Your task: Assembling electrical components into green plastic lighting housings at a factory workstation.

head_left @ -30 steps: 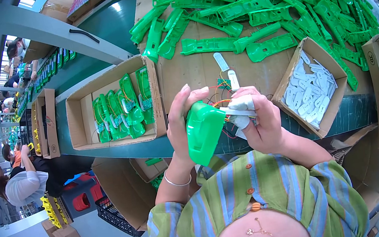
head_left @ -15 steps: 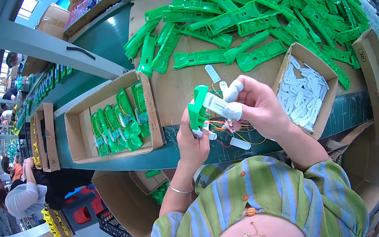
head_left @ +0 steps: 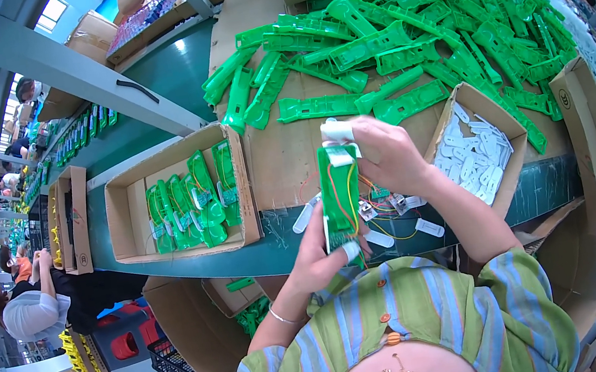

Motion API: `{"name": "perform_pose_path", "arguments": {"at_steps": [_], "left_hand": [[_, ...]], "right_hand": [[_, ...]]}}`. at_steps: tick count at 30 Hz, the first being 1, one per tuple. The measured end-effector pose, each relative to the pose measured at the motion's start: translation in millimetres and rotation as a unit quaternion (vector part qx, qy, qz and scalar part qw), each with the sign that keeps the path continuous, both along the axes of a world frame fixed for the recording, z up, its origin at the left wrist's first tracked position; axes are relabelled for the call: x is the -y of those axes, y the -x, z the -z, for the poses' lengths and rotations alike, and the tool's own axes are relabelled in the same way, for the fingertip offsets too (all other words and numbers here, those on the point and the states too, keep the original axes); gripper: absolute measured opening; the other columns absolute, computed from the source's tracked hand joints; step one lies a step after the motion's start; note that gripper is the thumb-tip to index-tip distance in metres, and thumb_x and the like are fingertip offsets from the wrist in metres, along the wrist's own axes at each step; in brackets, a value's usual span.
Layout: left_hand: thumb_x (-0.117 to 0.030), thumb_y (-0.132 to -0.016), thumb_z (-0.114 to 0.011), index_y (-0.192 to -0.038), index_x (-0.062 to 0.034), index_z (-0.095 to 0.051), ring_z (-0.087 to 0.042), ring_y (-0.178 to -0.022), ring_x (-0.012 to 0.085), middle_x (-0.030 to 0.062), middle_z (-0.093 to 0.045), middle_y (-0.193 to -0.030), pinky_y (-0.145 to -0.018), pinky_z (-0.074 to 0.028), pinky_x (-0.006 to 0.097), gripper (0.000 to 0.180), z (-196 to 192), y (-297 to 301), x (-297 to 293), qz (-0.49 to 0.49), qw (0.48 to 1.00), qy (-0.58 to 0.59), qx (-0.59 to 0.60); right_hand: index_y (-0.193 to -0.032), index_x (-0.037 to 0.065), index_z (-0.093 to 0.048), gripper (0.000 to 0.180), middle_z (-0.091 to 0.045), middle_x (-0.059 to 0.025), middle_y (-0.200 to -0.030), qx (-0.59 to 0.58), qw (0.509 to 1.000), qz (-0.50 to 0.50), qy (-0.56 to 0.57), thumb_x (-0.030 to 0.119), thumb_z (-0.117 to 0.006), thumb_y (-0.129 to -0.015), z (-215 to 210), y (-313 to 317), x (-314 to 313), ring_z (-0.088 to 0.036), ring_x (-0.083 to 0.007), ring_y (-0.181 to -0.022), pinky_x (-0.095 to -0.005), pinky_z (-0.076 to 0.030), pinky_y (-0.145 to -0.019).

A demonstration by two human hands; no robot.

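A long green plastic housing point(head_left: 334, 185) stands lengthwise in front of me, its inner side with yellow and orange wires showing. My left hand point(head_left: 314, 258) is closed around its near end, where part of a small circuit board shows. At the far end, my right hand point(head_left: 391, 156) has its fingers closed on the housing beside a white piece point(head_left: 340, 156). White covers sit on several fingertips. Next to the hands, small wired boards point(head_left: 385, 206) and white tabs point(head_left: 429, 227) lie at the table edge.
A big heap of green housings point(head_left: 399, 38) covers the far table. At left, a cardboard box point(head_left: 127, 244) holds wired green pieces; at right, another box point(head_left: 514, 178) holds white tabs. A person in white point(head_left: 34, 310) sits far left. Open cartons point(head_left: 188, 327) stand below the table edge.
The green housing has turned so that its wired inner side shows lengthwise. My right hand has moved to its far end; my left hand has shifted slightly lower.
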State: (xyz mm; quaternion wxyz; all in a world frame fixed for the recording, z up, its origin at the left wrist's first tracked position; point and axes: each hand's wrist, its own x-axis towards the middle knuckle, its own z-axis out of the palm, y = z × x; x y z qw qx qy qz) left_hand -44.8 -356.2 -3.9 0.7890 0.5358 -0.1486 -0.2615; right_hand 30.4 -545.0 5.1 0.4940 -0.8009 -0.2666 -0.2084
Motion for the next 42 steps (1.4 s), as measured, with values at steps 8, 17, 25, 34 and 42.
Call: {"name": "perform_pose_path", "arguments": {"at_steps": [8, 17, 25, 34, 42], "left_hand": [[-0.001, -0.07, -0.054, -0.134, 0.0, -0.029, -0.058, -0.091, 0.0224, 0.0179, -0.051, -0.115, -0.074, -0.052, 0.036, 0.069, -26, 2, -16, 0.004, 0.992, 0.045, -0.114], [0.004, -0.067, -0.061, -0.132, -0.0022, -0.035, -0.056, -0.091, 0.0136, 0.007, -0.056, -0.105, -0.081, -0.045, 0.028, 0.07, -10, -2, -34, -0.023, 0.994, 0.071, -0.078], [0.003, -0.072, -0.057, -0.125, 0.0012, -0.039, -0.057, -0.092, 0.0186, 0.0085, -0.056, -0.102, -0.077, -0.047, 0.029, 0.056, -9, -50, -125, -0.375, 0.846, -0.355, 0.132], [-0.017, -0.071, -0.065, -0.127, 0.0018, -0.038, -0.037, -0.113, 0.0357, 0.018, -0.039, -0.123, -0.1, -0.026, 0.048, 0.065, -49, -52, -83, -0.373, 0.552, -0.526, 0.529], [-0.013, -0.071, -0.063, -0.114, -0.0012, -0.048, -0.057, -0.078, 0.0252, 0.0096, -0.055, -0.086, -0.076, -0.047, 0.037, 0.047, -41, -64, -24, -0.127, 0.687, -0.48, 0.531]], "right_hand": [[-0.104, -0.001, -0.054, 0.029, -0.063, -0.007, -0.086, -0.246, 0.961, -0.105, -0.069, 0.0, -0.062, -0.076, -21, 12, 1, -0.062, -0.0155, -0.075, -0.0288, -0.05, -0.062], [-0.12, 0.0, -0.043, 0.042, -0.056, -0.0094, -0.109, -0.326, 0.883, -0.271, -0.202, 0.005, -0.06, -0.082, -35, 2, -21, -0.054, -0.0147, -0.103, -0.0314, -0.044, -0.088], [-0.117, 0.003, -0.049, 0.044, -0.052, -0.0118, -0.112, -0.086, 0.908, 0.091, 0.399, 0.012, -0.062, -0.075, 38, -77, -17, -0.051, -0.0277, -0.104, -0.0415, -0.036, -0.091], [-0.104, 0.002, -0.056, 0.034, -0.058, -0.0133, -0.09, -0.002, 0.974, -0.003, 0.228, -0.001, -0.057, -0.07, -16, -71, -11, -0.056, -0.0301, -0.085, -0.037, -0.043, -0.074], [-0.099, -0.001, -0.054, 0.028, -0.053, -0.0124, -0.084, -0.133, 0.978, 0.004, 0.16, 0.006, -0.061, -0.073, -69, 3, 53, -0.055, -0.0247, -0.075, -0.0304, -0.045, -0.065]]}}
